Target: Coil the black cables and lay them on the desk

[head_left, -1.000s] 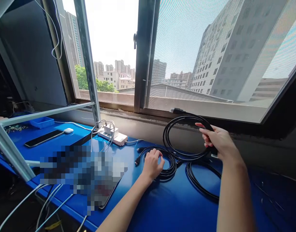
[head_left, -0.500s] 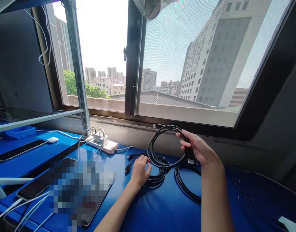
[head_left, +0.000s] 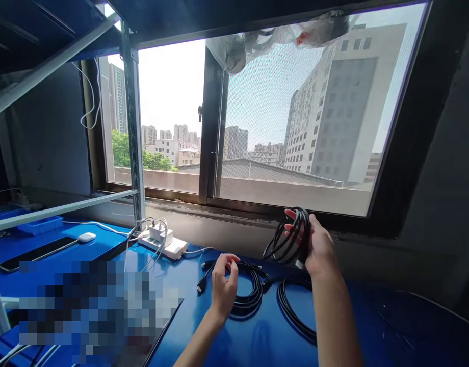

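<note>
Head view: right hand (head_left: 321, 247) holds a coiled black cable (head_left: 304, 229) up before the window sill (head_left: 181, 201).
Its fingers spread through the loops, thumb against the bundle; the left hand (head_left: 224, 285) curves loosely, thumb and fingers apart, beside the left desk coil (head_left: 246, 310). The held loops fan unevenly, so a slackened grip could let them slip, tangling with that coil, its HDMI-type plug (head_left: 201, 285) or the right desk coil (head_left: 286, 311).
</note>
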### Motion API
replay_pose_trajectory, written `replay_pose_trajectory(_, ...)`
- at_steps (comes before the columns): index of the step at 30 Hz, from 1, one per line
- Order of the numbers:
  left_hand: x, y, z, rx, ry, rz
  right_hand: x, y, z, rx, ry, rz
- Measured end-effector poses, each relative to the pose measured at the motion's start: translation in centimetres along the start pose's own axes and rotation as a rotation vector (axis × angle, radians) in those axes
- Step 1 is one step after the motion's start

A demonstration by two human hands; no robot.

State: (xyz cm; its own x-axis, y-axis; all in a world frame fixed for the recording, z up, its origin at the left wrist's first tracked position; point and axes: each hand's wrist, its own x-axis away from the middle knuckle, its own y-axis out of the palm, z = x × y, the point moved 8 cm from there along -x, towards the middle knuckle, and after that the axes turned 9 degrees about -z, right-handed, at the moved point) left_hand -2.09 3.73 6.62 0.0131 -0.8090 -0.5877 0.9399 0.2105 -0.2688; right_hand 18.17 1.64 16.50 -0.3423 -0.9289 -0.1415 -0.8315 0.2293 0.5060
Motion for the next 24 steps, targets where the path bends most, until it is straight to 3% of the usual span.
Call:
replay_pose_trajectory(4, -0.5, 1.1, 3.6, 0.087, 0.033, -0.087, 0.0, 0.6, 1.3, -0.205, 0.214, -0.074)
replay_pose_trajectory(6, -1.5, 1.3, 5.3, 0.142, -0.001, -0.139, 0.1, 1.3, 1.5, -0.221, 0.255, -0.148)
replay_pose_trajectory(12, -5.6, 1.3, 9.9, 0.264, -0.093, -0.26, 0.8, 3.7, 1.6, 0.199, 0.13, -0.384)
replay_pose_trajectory(15, -6.5, 2.1, 10.5, 0.436, -0.173, -0.31, 1.0, 4.3, 1.6, 0.286, 0.074, -0.394)
replay_pose_trajectory(20, -6.7, 2.7, 10.3, 0.552, -0.198, -0.233, 1.1, 4.5, 0.5, 0.368, -0.043, -0.446)
replay_pose_trajectory(24, -7.0, 2.6, 10.1, 0.565, -0.151, -0.221, 0.9, 3.5, -0.8, 0.45, -0.129, -0.334)
